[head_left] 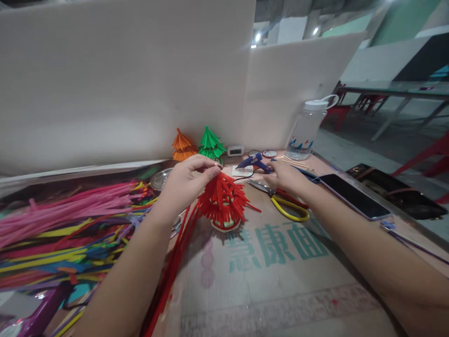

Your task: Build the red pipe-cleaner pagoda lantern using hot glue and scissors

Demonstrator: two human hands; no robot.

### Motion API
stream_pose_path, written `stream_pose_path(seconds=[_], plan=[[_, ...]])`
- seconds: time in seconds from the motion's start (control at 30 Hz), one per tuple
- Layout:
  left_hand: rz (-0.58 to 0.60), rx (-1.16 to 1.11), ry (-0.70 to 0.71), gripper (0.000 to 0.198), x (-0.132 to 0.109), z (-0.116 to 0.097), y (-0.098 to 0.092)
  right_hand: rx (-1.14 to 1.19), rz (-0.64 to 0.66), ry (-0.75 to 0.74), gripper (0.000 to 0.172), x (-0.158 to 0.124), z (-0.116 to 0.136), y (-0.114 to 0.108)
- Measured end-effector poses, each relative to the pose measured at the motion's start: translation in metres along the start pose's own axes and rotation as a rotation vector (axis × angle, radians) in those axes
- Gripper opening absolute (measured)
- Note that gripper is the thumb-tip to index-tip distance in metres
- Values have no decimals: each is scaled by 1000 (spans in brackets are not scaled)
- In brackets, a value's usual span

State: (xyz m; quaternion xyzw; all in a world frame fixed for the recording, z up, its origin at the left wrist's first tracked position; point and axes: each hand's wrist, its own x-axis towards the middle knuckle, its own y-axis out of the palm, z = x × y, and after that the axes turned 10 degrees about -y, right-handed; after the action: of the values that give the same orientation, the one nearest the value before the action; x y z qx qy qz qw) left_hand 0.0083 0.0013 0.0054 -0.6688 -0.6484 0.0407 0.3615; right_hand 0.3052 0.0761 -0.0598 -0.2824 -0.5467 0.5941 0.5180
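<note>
A small layered tree of red pipe cleaners [224,199] stands on a pale base on the tabletop. My left hand [192,180] has its thumb and forefinger pinched at the tree's tip. My right hand [282,177] is beside a blue glue gun [253,162], its thumb and forefinger apart and nothing visible between them; its other fingers are partly hidden. Just below that hand lie scissors with yellow handles [289,209]. Long red pipe cleaners [175,262] run along the table beside my left forearm.
Loose coloured pipe cleaners [70,234] cover the left side. At the back are an orange tree [183,146], a green tree [210,144], a small digital display [235,150] and a water bottle [304,131]. A phone [356,196] lies right, near a black case [396,192].
</note>
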Motion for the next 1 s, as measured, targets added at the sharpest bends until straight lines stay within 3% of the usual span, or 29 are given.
stream_pose_path(seconds=[0.1,0.33,0.57,0.67,0.8,0.9,1.0], plan=[[-4,4,7,22,-1,-1,-1,108,-15,-5,52,9,-11,15],[-1,4,-13,22,-2,-3,-3,284,-69,18,50,40,-26,39],[70,6,-86,27,-2,1,-9,325,-128,105,32,54,-27,51],[131,93,-91,36,-6,-1,-15,339,-199,135,33,48,-22,45],[214,303,-37,86,-19,-8,-15,420,-288,155,30,35,-11,25],[145,435,18,109,-32,-11,-5,515,-318,156,22,24,2,6],[25,520,115,116,-45,-11,7,601,-362,128,24,11,21,-14]])
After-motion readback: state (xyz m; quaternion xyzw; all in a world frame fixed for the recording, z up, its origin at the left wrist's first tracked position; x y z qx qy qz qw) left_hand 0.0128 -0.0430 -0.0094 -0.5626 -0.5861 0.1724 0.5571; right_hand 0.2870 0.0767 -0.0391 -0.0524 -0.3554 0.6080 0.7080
